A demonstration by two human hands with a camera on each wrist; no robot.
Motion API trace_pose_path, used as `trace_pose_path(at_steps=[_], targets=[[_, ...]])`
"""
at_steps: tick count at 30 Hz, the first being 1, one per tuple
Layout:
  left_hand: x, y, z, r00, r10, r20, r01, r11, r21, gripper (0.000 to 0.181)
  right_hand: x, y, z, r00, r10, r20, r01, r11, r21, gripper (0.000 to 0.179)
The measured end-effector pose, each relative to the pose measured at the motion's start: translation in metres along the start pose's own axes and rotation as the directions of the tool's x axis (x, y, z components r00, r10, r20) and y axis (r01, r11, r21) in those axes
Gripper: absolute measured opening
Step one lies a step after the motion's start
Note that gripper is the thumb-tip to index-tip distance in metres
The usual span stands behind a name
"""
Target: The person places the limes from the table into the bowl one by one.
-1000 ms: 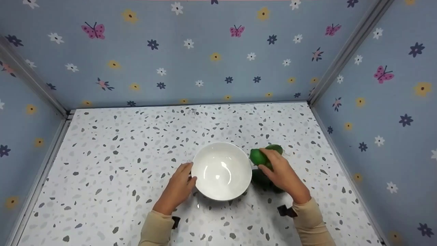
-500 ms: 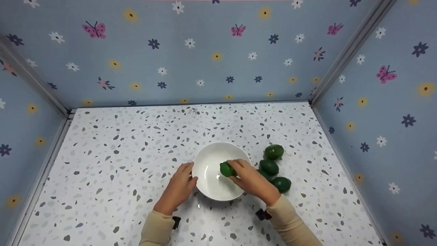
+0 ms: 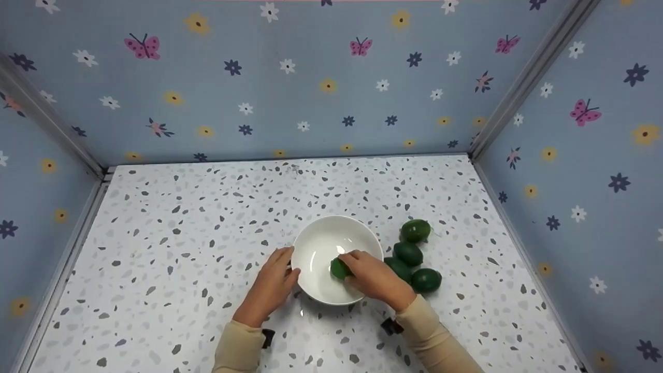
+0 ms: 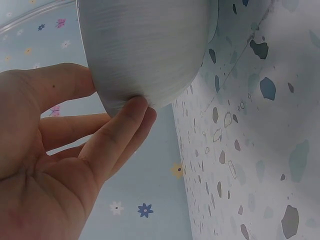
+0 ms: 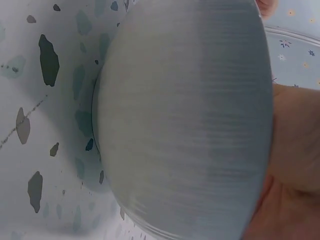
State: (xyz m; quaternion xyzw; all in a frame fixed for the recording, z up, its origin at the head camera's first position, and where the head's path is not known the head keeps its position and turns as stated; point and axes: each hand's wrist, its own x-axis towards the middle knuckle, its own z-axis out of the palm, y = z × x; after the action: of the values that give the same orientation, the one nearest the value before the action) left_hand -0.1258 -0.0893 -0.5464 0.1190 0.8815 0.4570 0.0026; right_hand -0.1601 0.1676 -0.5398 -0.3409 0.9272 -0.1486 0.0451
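Observation:
A white bowl (image 3: 316, 259) stands upright on the table, in the middle of the head view. My right hand (image 3: 375, 277) reaches over its right rim and holds a green lime (image 3: 339, 269) low inside the bowl, with the fingertips on the fruit. In the right wrist view the bowl's outer wall (image 5: 185, 120) hides the lime and the fingers; part of the hand (image 5: 295, 150) shows beyond the rim. On the left, my left hand (image 3: 269, 285) touches the bowl's outside near the rim. Its fingers (image 4: 117, 130) lie fairly straight against the wall in the left wrist view.
Several limes lie close together right of the bowl: one at the back (image 3: 415, 230), one in front of it (image 3: 408, 254), another lime (image 3: 398, 268) by the rim and one nearest me (image 3: 426, 280). Blue patterned panels (image 3: 311, 103) enclose the speckled table (image 3: 181, 233) at the back and sides.
My right hand has picked the lime up from the group on the right and carried it left, then down into the bowl. The left hand and bowl have stayed in place.

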Motion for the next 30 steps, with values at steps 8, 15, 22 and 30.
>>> trace_pose_path(at_steps=[8, 15, 22, 30], targets=[[0.0, 0.001, 0.0, 1.0, -0.016, 0.004, 0.016, 1.0, 0.015, 0.053, -0.007, 0.004, -0.016, 0.992, -0.001, -0.125, 0.002, 1.0, 0.008, 0.043], [0.0, 0.002, -0.001, 1.0, -0.017, 0.002, 0.017, 1.0, 0.015, 0.052, -0.016, 0.018, -0.033, 0.963, 0.028, -0.268, -0.026, 1.0, 0.011, 0.044], [0.0, 0.002, -0.001, 0.999, -0.033, 0.011, 0.033, 0.999, -0.004, 0.053, -0.026, 0.043, -0.04, 0.914, 0.094, -0.395, -0.104, 0.995, -0.004, 0.044], [0.0, 0.004, -0.001, 1.0, -0.024, 0.007, 0.024, 1.0, -0.006, 0.053, -0.034, 0.075, -0.044, 0.829, 0.418, -0.371, -0.406, 0.907, 0.116, 0.061]])
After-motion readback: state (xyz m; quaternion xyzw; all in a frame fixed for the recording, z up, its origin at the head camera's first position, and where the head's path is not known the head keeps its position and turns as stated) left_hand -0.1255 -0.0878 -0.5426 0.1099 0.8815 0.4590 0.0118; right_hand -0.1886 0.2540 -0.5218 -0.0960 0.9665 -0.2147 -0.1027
